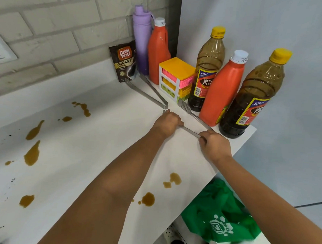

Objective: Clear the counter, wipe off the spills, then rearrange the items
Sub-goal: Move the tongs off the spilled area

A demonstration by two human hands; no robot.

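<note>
A white counter (96, 160) carries several brown spills (32, 155). Steel tongs (190, 130) lie near the counter's right edge. My left hand (168, 122) grips one arm of them near its tip, and my right hand (215, 146) pinches their hinge end. The tongs' other arm ends in a slotted tip (183, 104) next to the bottles. A second pair of tongs (150, 92) lies just beyond, reaching back toward the wall.
Along the right edge stand two soy sauce bottles (252, 98) and two orange bottles (222, 91), a small coloured drawer box (177, 79), a purple flask (142, 40) and a coffee sachet (125, 62). A green cloth (220, 213) hangs below the counter's front edge.
</note>
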